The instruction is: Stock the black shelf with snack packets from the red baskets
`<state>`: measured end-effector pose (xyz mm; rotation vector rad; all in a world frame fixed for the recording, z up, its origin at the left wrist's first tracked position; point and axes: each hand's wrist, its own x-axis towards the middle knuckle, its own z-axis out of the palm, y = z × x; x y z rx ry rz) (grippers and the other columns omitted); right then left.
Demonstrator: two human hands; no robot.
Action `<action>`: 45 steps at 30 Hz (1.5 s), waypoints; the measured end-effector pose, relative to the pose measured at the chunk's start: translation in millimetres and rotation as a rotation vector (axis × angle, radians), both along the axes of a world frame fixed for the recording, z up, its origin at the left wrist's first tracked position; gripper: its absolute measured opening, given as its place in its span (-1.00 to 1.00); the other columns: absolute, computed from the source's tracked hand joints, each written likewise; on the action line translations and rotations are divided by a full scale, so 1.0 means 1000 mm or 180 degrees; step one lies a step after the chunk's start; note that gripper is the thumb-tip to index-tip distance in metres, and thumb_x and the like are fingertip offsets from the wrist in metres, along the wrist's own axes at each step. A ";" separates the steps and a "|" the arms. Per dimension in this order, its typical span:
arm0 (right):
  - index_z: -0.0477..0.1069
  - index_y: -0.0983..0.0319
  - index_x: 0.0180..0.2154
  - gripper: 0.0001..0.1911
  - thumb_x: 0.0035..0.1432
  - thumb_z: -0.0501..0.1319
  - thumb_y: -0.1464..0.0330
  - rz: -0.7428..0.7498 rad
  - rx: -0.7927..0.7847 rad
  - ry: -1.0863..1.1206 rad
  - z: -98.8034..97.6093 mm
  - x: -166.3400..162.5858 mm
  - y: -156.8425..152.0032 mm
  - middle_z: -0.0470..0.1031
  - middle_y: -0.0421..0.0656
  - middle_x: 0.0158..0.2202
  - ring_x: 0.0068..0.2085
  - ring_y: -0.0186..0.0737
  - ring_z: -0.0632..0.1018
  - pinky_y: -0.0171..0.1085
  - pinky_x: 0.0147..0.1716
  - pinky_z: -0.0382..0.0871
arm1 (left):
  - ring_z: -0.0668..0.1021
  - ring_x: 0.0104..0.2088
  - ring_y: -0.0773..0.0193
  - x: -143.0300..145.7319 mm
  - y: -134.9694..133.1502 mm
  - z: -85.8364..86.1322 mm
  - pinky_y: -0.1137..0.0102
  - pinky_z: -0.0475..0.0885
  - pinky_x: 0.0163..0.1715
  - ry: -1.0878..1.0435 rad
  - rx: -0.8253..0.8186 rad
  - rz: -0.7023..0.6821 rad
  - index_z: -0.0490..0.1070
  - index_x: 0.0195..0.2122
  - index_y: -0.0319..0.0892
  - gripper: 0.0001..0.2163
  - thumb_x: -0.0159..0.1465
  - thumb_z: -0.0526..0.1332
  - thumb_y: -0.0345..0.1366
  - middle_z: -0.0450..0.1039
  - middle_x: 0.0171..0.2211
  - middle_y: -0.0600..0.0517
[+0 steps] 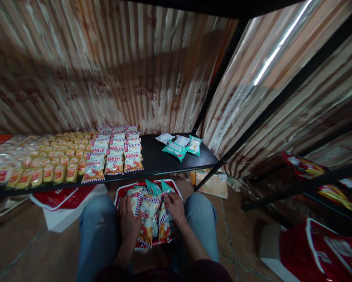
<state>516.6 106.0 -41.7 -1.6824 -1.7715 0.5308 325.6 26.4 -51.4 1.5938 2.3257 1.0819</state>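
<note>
Between my knees sits a red-rimmed box (121, 190) full of snack packets (148, 213). My left hand (128, 221) lies on the packets at the box's left side, fingers curled over an orange-and-white packet. My right hand (174, 207) presses on the packets at the right side, next to green packets (154, 188). Whether either hand truly grips a packet is unclear. Ahead, a black shelf (158, 158) carries rows of the same orange-and-white packets (117, 156).
Yellow packets (43, 164) fill the shelf's left part; green and white packets (180, 147) lie at its right end. A black frame post (219, 74) rises at the right. Red-and-white cartons stand on the floor at left (67, 205) and right (313, 250). Striped foil covers the walls.
</note>
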 end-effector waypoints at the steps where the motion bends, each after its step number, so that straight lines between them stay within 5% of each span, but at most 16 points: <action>1: 0.56 0.22 -0.35 -0.52 0.23 -0.04 0.11 -0.0027 -0.0037 0.0059 0.001 0.000 0.000 0.60 -0.02 -0.25 -0.07 -0.05 0.52 -0.11 0.06 0.29 | 0.23 0.24 0.00 0.000 0.001 -0.003 0.05 0.16 0.22 0.0075 0.0087 -0.0005 0.16 0.20 -0.27 -0.51 0.23 0.08 -0.30 0.22 0.17 -0.24; 11: 0.54 0.20 -0.34 -0.50 0.20 -0.02 0.02 -0.0167 -0.0085 0.0532 0.015 0.002 0.001 0.59 -0.01 -0.22 -0.12 -0.02 0.55 -0.10 -0.02 0.36 | 0.24 0.25 -0.01 0.004 0.004 -0.003 0.01 0.20 0.18 0.0754 0.0841 -0.0412 0.06 0.27 -0.14 -0.47 0.26 0.09 -0.31 0.26 0.17 -0.20; 19: 0.53 0.21 -0.26 -0.53 0.20 0.02 0.03 -0.0236 0.0203 0.0700 0.016 0.001 -0.001 0.57 0.01 -0.15 -0.04 0.00 0.52 -0.03 0.06 0.32 | 0.07 0.33 0.05 0.020 -0.001 -0.003 0.00 0.10 0.24 0.0691 0.0916 -0.0890 0.06 0.30 -0.01 -0.42 0.24 0.04 -0.46 0.12 0.28 -0.08; 28: 0.53 0.21 -0.27 -0.65 0.21 0.07 0.14 0.0221 0.0196 0.0889 0.024 -0.004 -0.002 0.58 -0.02 -0.19 -0.10 -0.03 0.54 -0.05 0.00 0.37 | 0.08 0.33 -0.03 0.030 -0.005 -0.010 -0.03 0.22 0.18 0.0532 0.0659 -0.0823 0.22 0.22 0.08 -0.40 0.17 0.07 -0.52 -0.05 0.35 -0.04; 40: 0.56 0.20 -0.26 -0.52 0.19 0.06 -0.01 0.0356 -0.0054 0.1136 0.042 -0.004 -0.002 0.57 0.00 -0.15 -0.05 0.01 0.52 -0.03 0.05 0.33 | 0.09 0.33 0.05 0.029 -0.005 0.007 0.01 0.24 0.19 0.0377 0.0889 -0.0820 0.11 0.27 0.12 -0.35 0.19 -0.02 -0.58 -0.05 0.36 -0.02; 45: 0.51 0.17 -0.08 -0.40 0.11 0.08 -0.12 0.0580 -0.0815 0.1899 0.061 -0.013 0.000 0.56 -0.02 -0.08 0.00 0.00 0.52 -0.03 0.07 0.34 | 0.06 0.33 -0.01 0.027 -0.006 0.003 0.01 0.30 0.14 0.0720 0.1028 -0.1198 0.04 0.30 0.15 -0.33 0.19 0.00 -0.55 -0.10 0.37 -0.02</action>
